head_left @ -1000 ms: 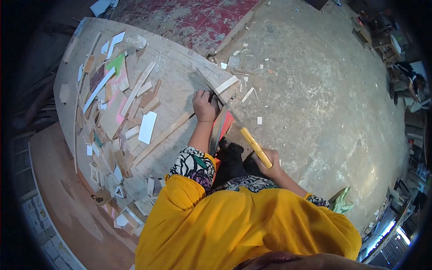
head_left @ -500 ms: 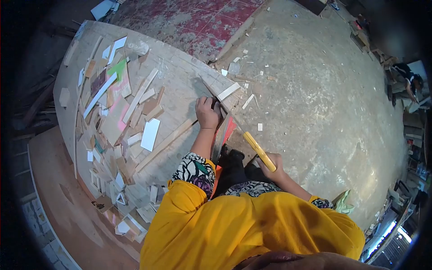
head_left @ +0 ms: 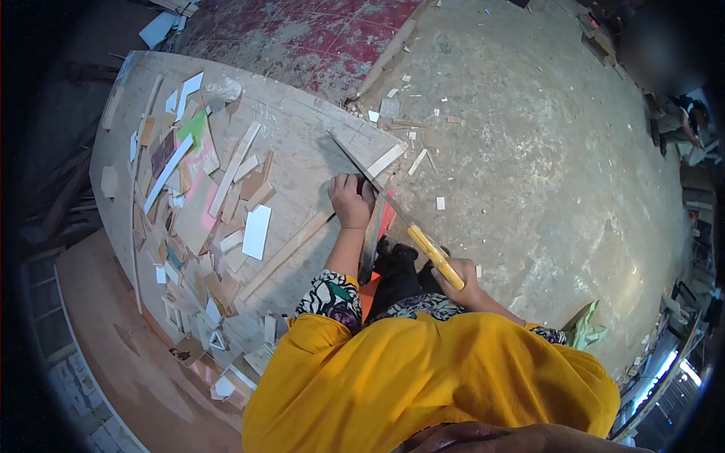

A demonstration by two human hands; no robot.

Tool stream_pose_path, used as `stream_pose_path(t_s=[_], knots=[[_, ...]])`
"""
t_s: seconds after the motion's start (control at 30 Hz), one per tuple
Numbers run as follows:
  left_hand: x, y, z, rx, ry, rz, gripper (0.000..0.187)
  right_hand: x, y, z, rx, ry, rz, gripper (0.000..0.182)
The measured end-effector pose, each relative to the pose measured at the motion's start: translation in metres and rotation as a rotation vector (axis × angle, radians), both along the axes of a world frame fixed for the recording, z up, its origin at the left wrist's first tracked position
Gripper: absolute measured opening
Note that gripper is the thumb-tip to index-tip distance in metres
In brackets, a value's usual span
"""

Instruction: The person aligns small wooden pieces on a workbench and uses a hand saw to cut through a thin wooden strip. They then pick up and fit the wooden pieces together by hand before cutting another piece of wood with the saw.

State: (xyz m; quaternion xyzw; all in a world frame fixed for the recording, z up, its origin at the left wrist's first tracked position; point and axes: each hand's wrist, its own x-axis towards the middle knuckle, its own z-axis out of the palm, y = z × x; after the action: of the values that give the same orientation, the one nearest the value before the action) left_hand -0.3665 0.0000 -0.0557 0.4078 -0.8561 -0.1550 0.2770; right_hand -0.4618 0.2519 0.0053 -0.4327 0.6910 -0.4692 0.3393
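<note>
My right hand [head_left: 462, 281] is wrapped round the yellow handle of a handsaw [head_left: 430, 249]. The saw's thin metal blade runs up and left, lying across a pale wooden strip [head_left: 291, 253] close to the worktable's edge. My left hand [head_left: 352, 202] presses on this strip just left of the blade, its fingers curled down over the wood; the thumb side is partly hidden. Past the blade, a short end of the strip sticks out toward the table corner. Below my left hand, a dark bar and something orange-red [head_left: 387, 215] show along the table's edge.
Wood offcuts and white-faced board pieces [head_left: 256, 232] are heaped on the left of the worktable [head_left: 294, 113]. Small scraps [head_left: 418, 161] lie on the concrete floor [head_left: 521, 166]. Another person [head_left: 683, 124] is at the far right. A green cloth [head_left: 587, 330] lies near my right elbow.
The saw has shifted slightly against the strip, and more of its blade's side now shows. Both hands keep their grips. The whole view has moved a little.
</note>
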Motion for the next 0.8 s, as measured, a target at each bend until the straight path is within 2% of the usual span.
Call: stream_pose_path(t_s=[0.1,0.17,0.2,0.3,0.37,0.43,0.63,0.7,0.77,0.8], knots=[[-0.001,-0.001,0.0,0.018,-0.034,0.01,0.017,-0.001,-0.001,0.004,-0.018,0.041,-0.015,0.016],[-0.002,0.0,0.002,0.029,-0.03,-0.004,0.016,-0.006,-0.001,0.012,0.054,-0.125,-0.035,0.015],[-0.001,0.0,0.004,0.032,-0.025,-0.018,0.015,-0.005,-0.001,0.012,0.059,-0.128,-0.037,0.015],[-0.002,-0.003,0.002,0.002,0.011,-0.034,0.015,0.001,-0.004,0.011,0.077,-0.08,0.004,0.009],[0.002,-0.005,-0.005,0.006,0.002,-0.024,0.014,0.007,-0.01,0.009,-0.045,0.029,0.03,0.008],[-0.001,-0.007,-0.002,0.007,0.001,-0.01,0.014,0.004,-0.01,0.005,-0.05,0.073,0.048,0.009],[-0.003,-0.003,-0.002,-0.024,-0.005,0.01,0.015,-0.008,0.017,0.001,0.054,0.052,0.08,0.013],[-0.003,-0.003,-0.003,-0.014,0.005,0.014,0.016,-0.007,0.036,0.015,0.01,0.009,0.037,0.014],[-0.001,-0.003,-0.005,-0.005,0.012,0.016,0.016,-0.007,0.05,0.023,0.145,-0.108,-0.023,0.014],[-0.001,-0.004,-0.005,0.002,0.025,0.008,0.017,-0.007,0.049,0.024,0.147,-0.069,-0.029,0.015]])
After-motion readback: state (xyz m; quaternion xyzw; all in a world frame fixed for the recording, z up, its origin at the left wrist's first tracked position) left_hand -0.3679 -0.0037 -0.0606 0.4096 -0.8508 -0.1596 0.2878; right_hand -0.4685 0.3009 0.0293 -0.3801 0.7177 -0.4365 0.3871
